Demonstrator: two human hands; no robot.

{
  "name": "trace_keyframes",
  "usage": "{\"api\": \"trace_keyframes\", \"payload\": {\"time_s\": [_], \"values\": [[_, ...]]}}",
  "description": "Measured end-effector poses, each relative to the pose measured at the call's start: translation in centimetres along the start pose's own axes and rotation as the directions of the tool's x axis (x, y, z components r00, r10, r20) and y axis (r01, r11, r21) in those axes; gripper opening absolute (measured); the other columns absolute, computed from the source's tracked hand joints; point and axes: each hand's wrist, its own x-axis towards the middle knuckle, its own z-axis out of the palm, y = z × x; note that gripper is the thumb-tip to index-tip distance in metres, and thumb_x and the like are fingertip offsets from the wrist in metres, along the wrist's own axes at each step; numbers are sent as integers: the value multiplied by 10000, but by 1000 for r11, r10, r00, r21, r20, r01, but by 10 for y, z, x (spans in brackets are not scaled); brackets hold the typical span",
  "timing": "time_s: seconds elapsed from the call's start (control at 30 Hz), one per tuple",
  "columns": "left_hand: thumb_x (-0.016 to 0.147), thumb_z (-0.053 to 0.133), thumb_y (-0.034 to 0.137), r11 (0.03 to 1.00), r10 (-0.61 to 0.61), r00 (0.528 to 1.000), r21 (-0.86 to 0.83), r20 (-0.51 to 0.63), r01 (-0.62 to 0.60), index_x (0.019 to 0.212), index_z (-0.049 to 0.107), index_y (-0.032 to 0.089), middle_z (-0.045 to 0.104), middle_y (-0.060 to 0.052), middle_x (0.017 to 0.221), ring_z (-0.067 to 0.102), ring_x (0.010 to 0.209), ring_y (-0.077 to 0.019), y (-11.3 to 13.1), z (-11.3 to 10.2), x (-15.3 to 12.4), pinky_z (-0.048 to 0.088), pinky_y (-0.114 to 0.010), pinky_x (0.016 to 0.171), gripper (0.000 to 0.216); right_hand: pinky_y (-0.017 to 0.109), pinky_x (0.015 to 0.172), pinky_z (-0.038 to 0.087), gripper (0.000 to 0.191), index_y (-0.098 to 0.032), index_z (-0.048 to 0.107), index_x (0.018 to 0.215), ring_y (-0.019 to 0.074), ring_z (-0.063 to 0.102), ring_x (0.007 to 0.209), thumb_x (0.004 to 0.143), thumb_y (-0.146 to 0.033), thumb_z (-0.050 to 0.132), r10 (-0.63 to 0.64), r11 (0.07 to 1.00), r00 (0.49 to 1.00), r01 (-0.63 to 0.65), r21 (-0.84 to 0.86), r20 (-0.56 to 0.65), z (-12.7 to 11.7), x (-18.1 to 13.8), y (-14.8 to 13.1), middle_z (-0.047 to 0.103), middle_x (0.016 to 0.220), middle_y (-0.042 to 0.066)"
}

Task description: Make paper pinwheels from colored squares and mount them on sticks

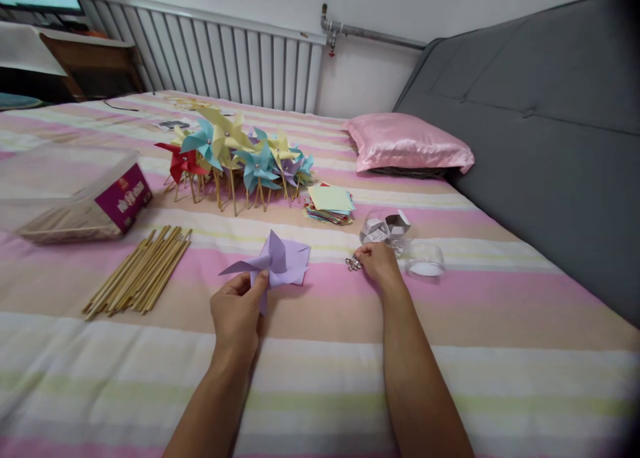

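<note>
My left hand [241, 306] pinches a purple paper pinwheel [275, 255] at its middle, thumb on top, with the folded blades spread around. Beneath and behind it lies a small stack of purple paper squares [299, 258], with a red edge showing below. My right hand [379, 261] reaches down to a little heap of shiny metal pins [353, 263], its fingertips closed together at the heap's edge. Whether a pin is between those fingers is too small to see. Just beyond that hand stand a clear container [375, 226] and an opened small box [399, 225].
A round clear lid [425, 261] lies to the right. Finished pinwheels [235, 151] on sticks stand bunched at the back. Coloured paper squares [330, 201] are stacked near them. Wooden sticks [143, 271] and a clear plastic tub [100, 198] lie left. A pink pillow [410, 141] rests behind.
</note>
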Motion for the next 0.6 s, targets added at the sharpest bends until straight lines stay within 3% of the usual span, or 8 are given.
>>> {"api": "trace_keyframes", "payload": {"time_s": [0.13, 0.3, 0.6], "values": [[535, 745, 295, 994, -60, 998, -90, 0, 60, 676, 670, 161, 634, -2, 632, 561, 542, -129, 8, 1, 0, 430, -235, 490, 208, 258, 763, 469, 186, -176, 755, 777, 195, 678, 836, 744, -141, 576, 5, 1000, 1000, -5, 7, -19, 0, 1, -2, 753, 853, 72], [488, 756, 195, 951, -198, 980, -248, -23, 186, 614, 633, 146, 577, 29, 558, 502, 483, -74, 24, 4, -7, 383, -179, 437, 183, 254, 780, 481, 227, -182, 758, 835, 178, 688, 829, 720, -99, 581, -33, 998, 999, 31, 61, 32, 0, 1, 2, 758, 873, 53], [476, 790, 183, 930, -222, 975, -297, 17, 217, 669, 637, 109, 597, 25, 558, 500, 485, -56, 31, 3, -11, 365, -147, 431, 256, 281, 726, 508, 257, -143, 763, 872, 200, 699, 740, 700, -121, 574, -66, 993, 996, 60, 102, 55, 0, -1, 6, 756, 800, 68]]}}
